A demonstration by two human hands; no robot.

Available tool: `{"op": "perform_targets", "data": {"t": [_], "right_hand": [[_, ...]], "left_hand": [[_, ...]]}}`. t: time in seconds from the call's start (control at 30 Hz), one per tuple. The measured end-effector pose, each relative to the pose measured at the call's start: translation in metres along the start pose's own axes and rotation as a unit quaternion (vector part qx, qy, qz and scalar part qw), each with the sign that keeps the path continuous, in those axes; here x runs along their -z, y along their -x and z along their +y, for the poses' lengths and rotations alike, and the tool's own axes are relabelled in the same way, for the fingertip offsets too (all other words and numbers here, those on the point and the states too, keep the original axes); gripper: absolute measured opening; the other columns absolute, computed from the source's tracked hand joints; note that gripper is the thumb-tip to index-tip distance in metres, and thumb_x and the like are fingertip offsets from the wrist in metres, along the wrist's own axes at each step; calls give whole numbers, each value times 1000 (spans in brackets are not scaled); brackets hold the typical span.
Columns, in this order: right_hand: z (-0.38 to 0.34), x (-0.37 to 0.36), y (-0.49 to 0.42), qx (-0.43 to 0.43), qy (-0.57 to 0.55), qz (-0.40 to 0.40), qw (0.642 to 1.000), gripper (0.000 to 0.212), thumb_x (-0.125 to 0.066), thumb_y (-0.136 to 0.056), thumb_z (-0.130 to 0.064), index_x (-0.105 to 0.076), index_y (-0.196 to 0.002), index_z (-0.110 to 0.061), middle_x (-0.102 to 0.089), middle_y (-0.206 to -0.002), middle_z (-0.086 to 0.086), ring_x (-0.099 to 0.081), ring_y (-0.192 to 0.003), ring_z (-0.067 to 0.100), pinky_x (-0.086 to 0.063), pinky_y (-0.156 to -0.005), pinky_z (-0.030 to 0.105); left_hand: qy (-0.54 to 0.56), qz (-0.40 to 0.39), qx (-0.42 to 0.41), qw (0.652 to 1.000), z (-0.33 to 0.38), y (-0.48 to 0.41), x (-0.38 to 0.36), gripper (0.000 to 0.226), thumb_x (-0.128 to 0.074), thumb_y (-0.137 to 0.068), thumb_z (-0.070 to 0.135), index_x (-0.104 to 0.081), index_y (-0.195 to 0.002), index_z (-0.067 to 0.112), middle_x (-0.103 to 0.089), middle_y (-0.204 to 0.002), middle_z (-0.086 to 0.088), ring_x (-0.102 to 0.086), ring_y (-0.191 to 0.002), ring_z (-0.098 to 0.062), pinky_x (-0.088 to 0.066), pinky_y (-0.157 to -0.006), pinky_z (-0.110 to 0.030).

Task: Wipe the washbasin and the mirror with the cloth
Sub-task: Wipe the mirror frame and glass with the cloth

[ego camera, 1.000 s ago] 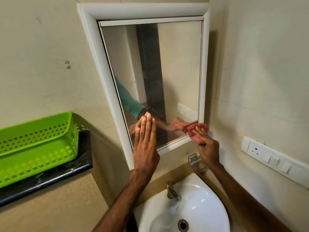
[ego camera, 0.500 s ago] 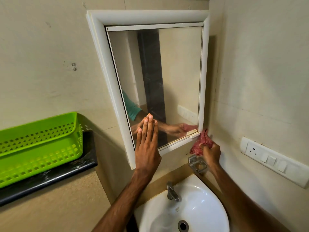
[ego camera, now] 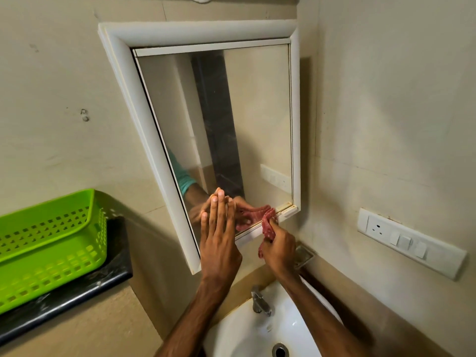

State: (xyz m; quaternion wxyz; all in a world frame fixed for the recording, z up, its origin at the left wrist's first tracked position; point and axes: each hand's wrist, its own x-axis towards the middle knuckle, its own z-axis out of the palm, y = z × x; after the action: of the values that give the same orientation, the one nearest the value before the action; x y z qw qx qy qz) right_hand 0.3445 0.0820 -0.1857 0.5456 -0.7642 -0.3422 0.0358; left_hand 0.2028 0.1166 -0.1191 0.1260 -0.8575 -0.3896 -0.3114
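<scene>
A white-framed mirror (ego camera: 231, 119) hangs on the beige wall above a white washbasin (ego camera: 291, 328) with a metal tap (ego camera: 260, 302). My left hand (ego camera: 219, 243) presses flat on the lower part of the glass, fingers straight and pointing up. My right hand (ego camera: 279, 251) grips a bunched red cloth (ego camera: 268, 224) and holds it against the mirror's bottom frame edge, left of the small white latch (ego camera: 288, 211). Both hands are reflected in the glass.
A green plastic basket (ego camera: 51, 243) sits on a black shelf (ego camera: 77, 297) at the left. A white socket and switch plate (ego camera: 409, 240) is on the right wall. A metal holder (ego camera: 305, 256) is fixed below the mirror's right corner, behind my right hand.
My right hand has carried the cloth from the mirror's lower right corner leftward along the bottom frame edge. My left hand stays flat on the glass. The view has tilted down.
</scene>
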Motion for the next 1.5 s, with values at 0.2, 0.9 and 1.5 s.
{"op": "perform_targets", "data": {"t": [0.2, 0.9, 1.5], "right_hand": [[10, 13, -13, -4, 55, 26, 998, 62, -80, -89, -12, -57, -147, -16, -77, -118, 9, -74, -107, 31, -57, -103, 45], [-20, -28, 78, 114, 25, -7, 993, 57, -74, -86, -6, -63, -141, -15, -77, -106, 20, -75, -85, 37, -64, -79, 45], [-51, -10, 103, 65, -164, -95, 980, 44, -79, -89, -8, -70, -131, -17, -74, -98, -17, -71, -83, -7, -62, -75, 16]], "left_hand": [[19, 8, -3, 1000, -1, 2, 1, 104, -55, -69, -7, -11, -161, 11, 9, -169, -12, 6, -157, -32, -12, -126, -53], [81, 69, 87, 991, -45, 44, 59, 104, -43, -65, -26, -19, -160, 10, 6, -169, -13, 1, -158, -26, -57, -92, -32], [126, 65, 85, 986, -56, 45, 58, 87, -42, -82, -1, -9, -162, 11, 7, -170, -6, 5, -158, -15, -24, -120, -26]]}}
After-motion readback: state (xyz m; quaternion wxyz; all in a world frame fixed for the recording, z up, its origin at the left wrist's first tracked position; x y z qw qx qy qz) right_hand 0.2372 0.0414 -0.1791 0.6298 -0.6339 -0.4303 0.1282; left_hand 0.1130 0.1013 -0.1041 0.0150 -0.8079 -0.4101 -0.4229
